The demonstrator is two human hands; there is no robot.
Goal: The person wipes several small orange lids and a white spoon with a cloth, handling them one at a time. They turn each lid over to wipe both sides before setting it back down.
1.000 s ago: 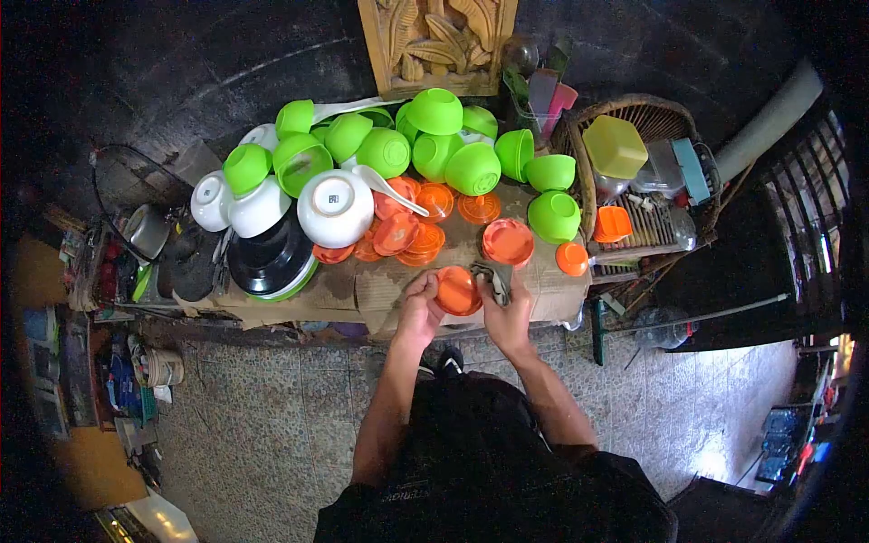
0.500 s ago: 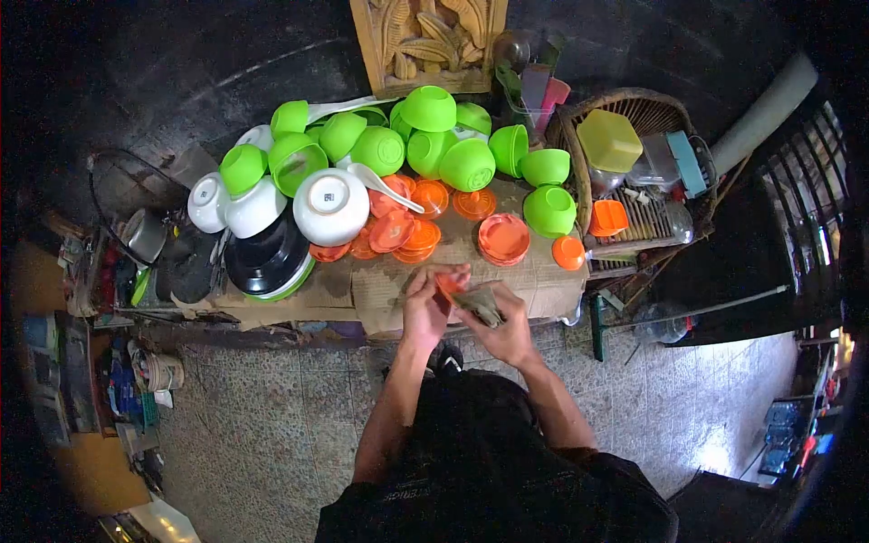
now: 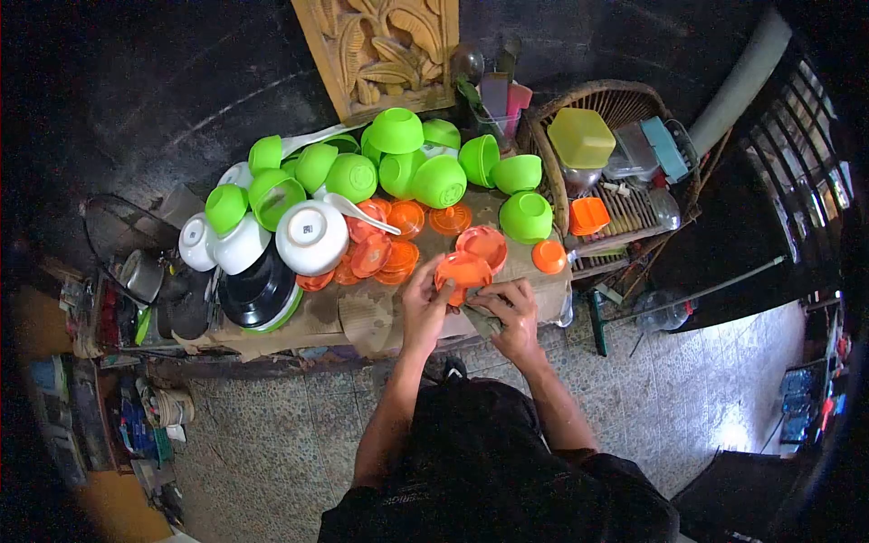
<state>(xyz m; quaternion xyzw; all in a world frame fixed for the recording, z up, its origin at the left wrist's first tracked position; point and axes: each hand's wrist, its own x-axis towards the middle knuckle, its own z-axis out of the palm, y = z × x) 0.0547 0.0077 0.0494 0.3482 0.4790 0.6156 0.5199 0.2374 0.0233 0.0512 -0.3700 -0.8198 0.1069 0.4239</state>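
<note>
Between my two hands is a small orange dish, its face turned up towards the camera. My left hand grips its left edge, thumb on the face. My right hand is closed on a greyish cloth at the dish's lower right edge. Just behind the held dish, a stack of orange dishes rests on the cardboard. More orange dishes lie to the left, beside a white bowl turned upside down.
Green bowls are heaped along the back. At the left sits a black bowl. A wicker rack on the right holds a yellow container and an orange one. A carved wooden panel stands behind.
The orange dish has turned from edge-on to face-up, and my right hand with the cloth has moved to its lower right edge. The camera view has shifted.
</note>
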